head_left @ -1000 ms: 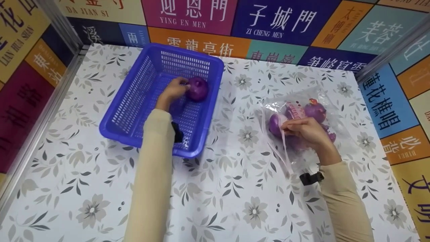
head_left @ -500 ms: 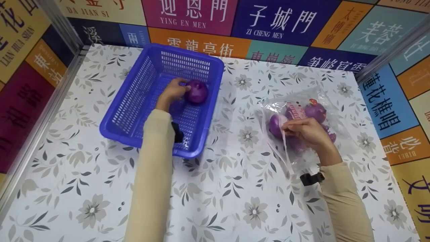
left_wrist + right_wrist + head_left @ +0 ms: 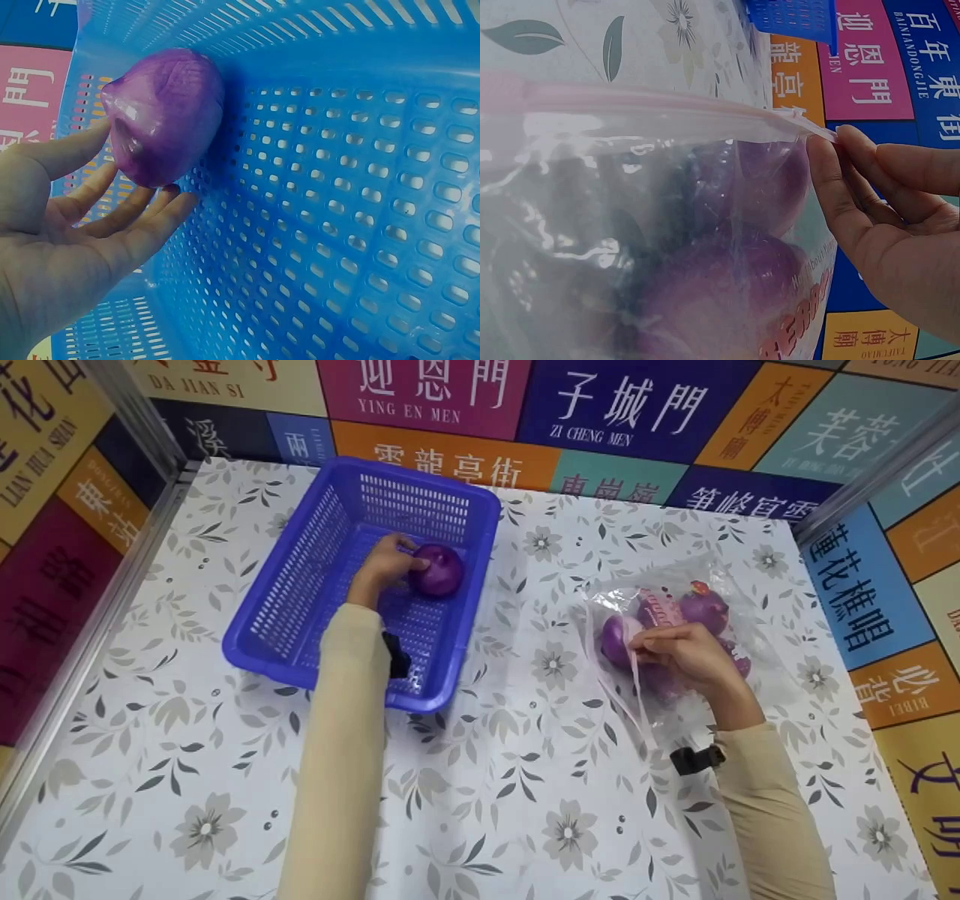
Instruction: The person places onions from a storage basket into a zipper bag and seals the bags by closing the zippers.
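Inside the blue basket (image 3: 300, 577), my left hand (image 3: 386, 566) holds a purple onion (image 3: 437, 571) by its near side. In the left wrist view the thumb touches the onion (image 3: 169, 112) near its pointed tip, and the fingertips reach under it. The onion is low in the basket, near the right wall; its contact with the floor is hidden. My right hand (image 3: 682, 652) pinches the pink zip edge of a clear plastic bag (image 3: 577, 217) between thumb and finger. Several purple onions (image 3: 703, 611) lie in the bag, partly covered by its print and by the hand.
Both things rest on a white table (image 3: 480, 810) with a floral pattern, basket at left and bag at right. Printed panels (image 3: 435, 397) with large characters wall in the back and sides. A black wrist camera (image 3: 697, 759) sits by the right sleeve.
The onion in my left hand has come down a little and slightly left in the basket, and its shadow has drawn closer to it. The right hand and the bag stay nearly still.
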`<act>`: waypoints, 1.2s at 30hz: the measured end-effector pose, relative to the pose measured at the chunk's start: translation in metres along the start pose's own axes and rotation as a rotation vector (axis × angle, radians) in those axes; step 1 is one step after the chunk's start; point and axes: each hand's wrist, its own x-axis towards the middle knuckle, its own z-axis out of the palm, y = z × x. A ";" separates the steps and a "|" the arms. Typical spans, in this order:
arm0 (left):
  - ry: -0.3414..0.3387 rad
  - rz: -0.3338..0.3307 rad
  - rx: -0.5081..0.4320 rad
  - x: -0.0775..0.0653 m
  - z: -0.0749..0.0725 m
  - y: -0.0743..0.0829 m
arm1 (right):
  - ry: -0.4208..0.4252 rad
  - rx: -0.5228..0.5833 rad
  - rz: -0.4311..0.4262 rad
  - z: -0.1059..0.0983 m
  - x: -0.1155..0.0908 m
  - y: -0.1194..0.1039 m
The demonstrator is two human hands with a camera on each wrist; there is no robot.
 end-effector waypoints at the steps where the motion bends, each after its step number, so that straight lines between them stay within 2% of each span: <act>1: -0.002 -0.011 -0.016 0.000 0.000 0.000 | 0.000 -0.007 0.000 0.000 0.000 0.000; 8: -0.038 -0.085 -0.099 -0.001 0.000 0.001 | -0.011 0.026 -0.004 -0.001 0.000 0.000; 15: -0.047 -0.109 -0.113 0.001 0.000 0.001 | -0.012 0.045 -0.003 -0.001 -0.001 0.000; 29: -0.064 -0.092 -0.143 0.000 0.001 -0.001 | -0.010 -0.005 0.030 0.000 0.002 0.000; 36: -0.064 -0.055 -0.133 0.001 0.001 -0.002 | -0.005 -0.014 0.030 -0.001 0.001 0.000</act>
